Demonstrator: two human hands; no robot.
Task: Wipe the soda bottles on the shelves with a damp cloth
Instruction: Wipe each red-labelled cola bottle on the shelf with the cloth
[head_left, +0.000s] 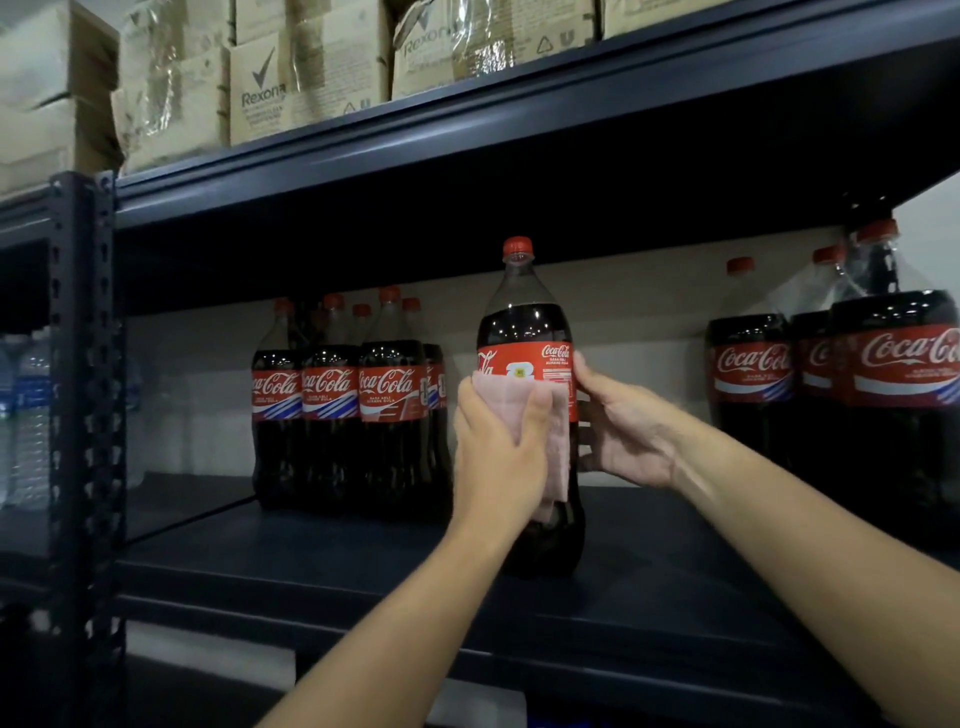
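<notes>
While the right hand (621, 434) is gripping the lone soda bottle (527, 332) standing mid-shelf (363, 561), the left hand (493, 457) is pressing a pink cloth (511, 400) against its label, fingers curled over the fabric. Wiping looks underway; next she'll likely need to turn the bottle, then move to the packs (345, 410) at left.

Dim overall, glare specks on bottles (332, 395), soft blur, wide-angle edge warp

Dark metal shelving (519, 150), pale wall (649, 312) behind, cardboard boxes (311, 67) above
</notes>
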